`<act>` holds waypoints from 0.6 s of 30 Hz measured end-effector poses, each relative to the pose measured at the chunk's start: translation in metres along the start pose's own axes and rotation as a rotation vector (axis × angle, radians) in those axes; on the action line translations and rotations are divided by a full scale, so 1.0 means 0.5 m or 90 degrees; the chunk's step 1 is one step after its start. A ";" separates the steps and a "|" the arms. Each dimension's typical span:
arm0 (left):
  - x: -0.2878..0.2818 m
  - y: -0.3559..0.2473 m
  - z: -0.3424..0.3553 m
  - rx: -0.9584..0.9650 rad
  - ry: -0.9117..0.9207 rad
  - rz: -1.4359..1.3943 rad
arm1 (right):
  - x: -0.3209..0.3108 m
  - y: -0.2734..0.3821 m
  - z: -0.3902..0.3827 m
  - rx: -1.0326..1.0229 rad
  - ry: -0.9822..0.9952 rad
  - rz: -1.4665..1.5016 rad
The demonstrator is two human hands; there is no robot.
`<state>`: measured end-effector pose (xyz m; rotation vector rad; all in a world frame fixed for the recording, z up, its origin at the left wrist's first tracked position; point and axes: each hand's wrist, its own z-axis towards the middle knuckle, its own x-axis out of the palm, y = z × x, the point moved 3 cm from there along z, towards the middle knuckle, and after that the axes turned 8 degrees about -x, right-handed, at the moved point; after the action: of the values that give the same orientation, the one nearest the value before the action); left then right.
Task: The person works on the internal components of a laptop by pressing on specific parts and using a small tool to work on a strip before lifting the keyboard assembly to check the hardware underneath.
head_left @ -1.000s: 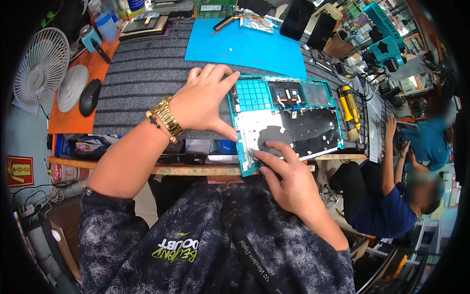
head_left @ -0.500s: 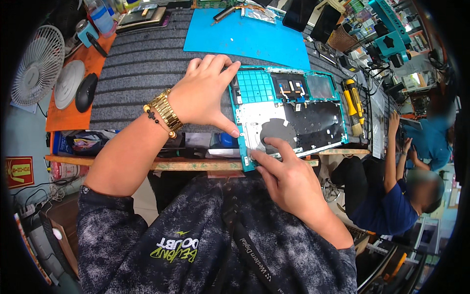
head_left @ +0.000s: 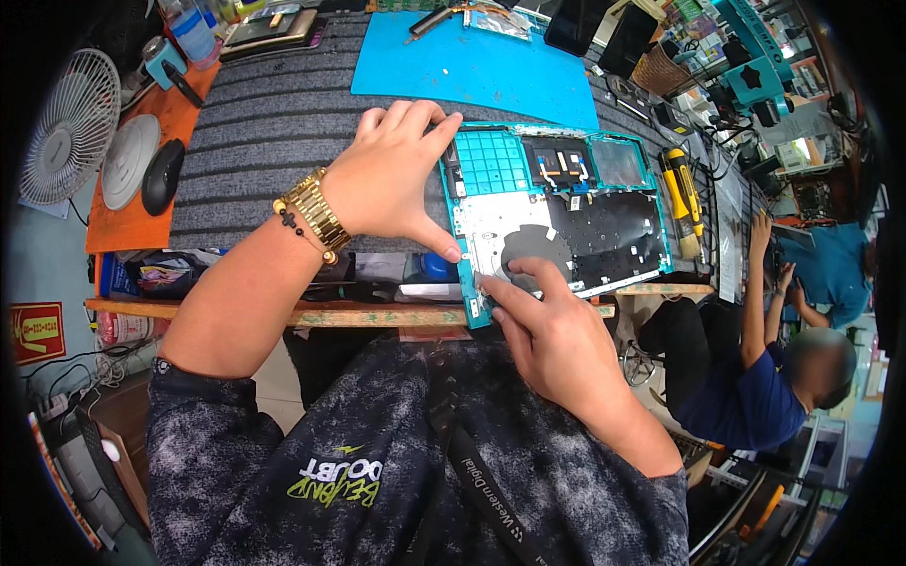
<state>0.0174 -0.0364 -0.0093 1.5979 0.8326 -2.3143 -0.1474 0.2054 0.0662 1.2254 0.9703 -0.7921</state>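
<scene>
A laptop case cover (head_left: 604, 236), turquoise at its rim with a silver and black inner face, lies tilted over the near edge of the bench. A touchpad assembly (head_left: 559, 166) sits in its far middle. My left hand (head_left: 392, 174), with a gold watch on the wrist, grips the cover's left edge, thumb and index finger wide apart along it. At the near left corner, my right hand (head_left: 557, 325) has its index fingertip on the silver panel and its thumb by the near rim. Anything small under those fingertips is hidden.
A blue mat (head_left: 472, 71) lies beyond the cover on a grey striped cloth (head_left: 274, 141). To the right are yellow-handled tools (head_left: 681, 193) and a brush. A black mouse (head_left: 163, 177) and white fan (head_left: 71, 127) stand left. A person in dark blue (head_left: 746, 406) sits at the right.
My right index fingertip has shifted slightly left and away from me on the silver panel. My left hand keeps its grip, and the cover has barely moved.
</scene>
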 end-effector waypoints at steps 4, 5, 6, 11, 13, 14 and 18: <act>0.000 0.001 0.000 0.000 -0.003 0.003 | -0.001 -0.001 0.003 -0.003 0.005 0.004; 0.000 0.002 0.000 0.000 -0.003 0.003 | -0.001 -0.001 0.003 -0.001 0.010 0.004; 0.000 0.002 0.000 0.001 -0.003 0.003 | -0.003 -0.001 0.002 -0.001 0.011 0.004; -0.001 0.000 -0.002 -0.003 -0.001 -0.004 | -0.005 -0.005 -0.015 -0.001 0.034 0.026; -0.003 -0.001 -0.002 -0.005 0.002 -0.002 | -0.006 -0.003 -0.016 0.003 0.038 0.030; -0.001 0.000 -0.002 -0.005 0.003 -0.002 | -0.007 -0.002 -0.016 0.007 0.041 0.034; 0.001 0.000 -0.001 -0.002 -0.004 0.004 | -0.002 -0.003 -0.018 -0.003 0.035 0.026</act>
<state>0.0174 -0.0362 -0.0099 1.5901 0.8283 -2.3120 -0.1506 0.2140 0.0659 1.2651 0.9873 -0.7271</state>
